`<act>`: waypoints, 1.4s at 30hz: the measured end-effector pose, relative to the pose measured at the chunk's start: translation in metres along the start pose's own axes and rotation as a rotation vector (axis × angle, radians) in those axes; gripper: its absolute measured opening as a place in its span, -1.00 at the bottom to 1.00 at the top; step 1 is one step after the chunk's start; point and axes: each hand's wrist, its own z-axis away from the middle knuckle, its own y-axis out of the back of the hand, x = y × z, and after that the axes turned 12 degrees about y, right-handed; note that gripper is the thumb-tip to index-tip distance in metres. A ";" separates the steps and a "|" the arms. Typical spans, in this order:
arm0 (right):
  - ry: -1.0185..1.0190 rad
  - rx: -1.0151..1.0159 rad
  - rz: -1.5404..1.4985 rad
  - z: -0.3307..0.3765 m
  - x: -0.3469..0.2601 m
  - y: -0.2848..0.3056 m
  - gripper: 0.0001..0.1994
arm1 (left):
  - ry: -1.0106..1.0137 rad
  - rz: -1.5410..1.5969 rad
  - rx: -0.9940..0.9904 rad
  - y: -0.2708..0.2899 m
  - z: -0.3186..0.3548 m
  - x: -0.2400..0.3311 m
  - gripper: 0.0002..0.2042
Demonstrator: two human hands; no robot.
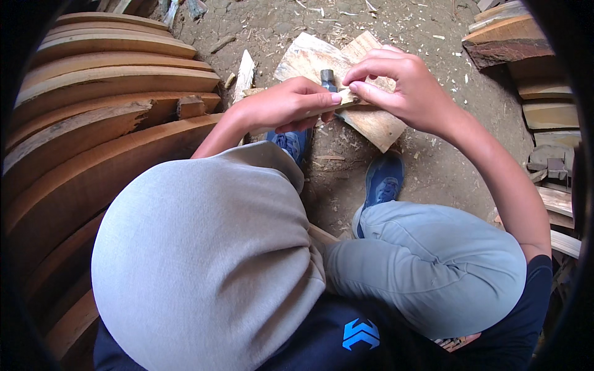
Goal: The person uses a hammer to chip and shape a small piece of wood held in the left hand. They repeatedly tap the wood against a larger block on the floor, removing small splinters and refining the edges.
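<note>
In front of me my left hand (291, 104) is closed round a narrow, pale strip of wood (348, 98), thumb along its top. The far end of the strip sticks out to the right, with a small dark spot at its tip. My right hand (399, 83) meets that end, thumb and forefinger curled together in a pinch; what lies between them is too small to make out. Beneath the hands, a hammer (327, 76) shows its dark metal head, and most of its handle is hidden by my left hand.
Flat pale boards (377, 127) lie crossed on the dirt floor (442, 167) among scattered shavings. Curved planks (111, 77) are stacked along my left side. More timber (513, 40) is piled on the right. My blue shoes (383, 179) rest near the boards.
</note>
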 end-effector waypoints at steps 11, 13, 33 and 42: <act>0.050 -0.016 0.080 0.003 0.002 -0.001 -0.89 | 0.036 -0.050 0.003 0.001 -0.002 0.000 -0.47; 0.053 -0.011 0.080 0.003 0.002 -0.001 -0.90 | 0.039 -0.059 -0.001 0.002 -0.003 -0.001 -0.45; 0.141 -0.029 0.272 0.005 0.004 0.002 -0.91 | 0.078 -0.159 0.106 -0.003 -0.001 0.002 -0.44; 0.318 -0.017 0.424 0.006 0.003 0.001 -0.82 | 0.117 -0.165 0.099 -0.002 0.002 0.002 -0.44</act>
